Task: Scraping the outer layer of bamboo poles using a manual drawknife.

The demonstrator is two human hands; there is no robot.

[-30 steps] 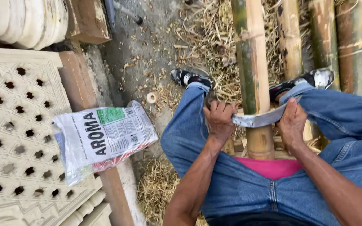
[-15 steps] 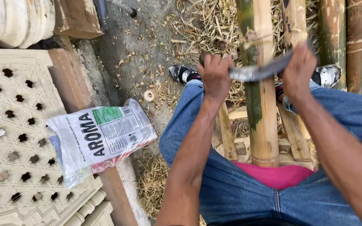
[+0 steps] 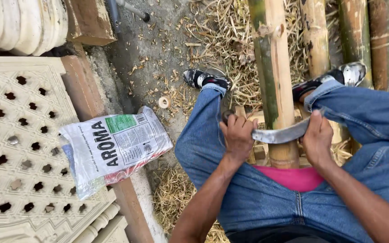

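- The left hand [image 3: 238, 135] has its fingers curled tight around the handle end of a curved metal blade [image 3: 281, 134].
- The right hand [image 3: 317, 138] grips the blade's other end, fingers wrapped down over it.
- The blade lies crosswise against a thick bamboo pole [image 3: 273, 76], touching it low down, near the person's lap.
- The pole runs between the knees, away from the body; its skin is green along the left side and pale, stripped yellow on the right.
- Both legs wear blue jeans [image 3: 257, 198], with a strip of pink cloth [image 3: 293, 176] showing below the blade.
- Black shoes rest on each side of the pole.
- More bamboo poles [image 3: 356, 36] lie just beside it, to the right.
- Dry shavings [image 3: 221, 31] cover the ground around the feet.
- A printed plastic sack [image 3: 113, 148] rests on the edge of a pale pierced panel [image 3: 19, 148], well apart to the left.
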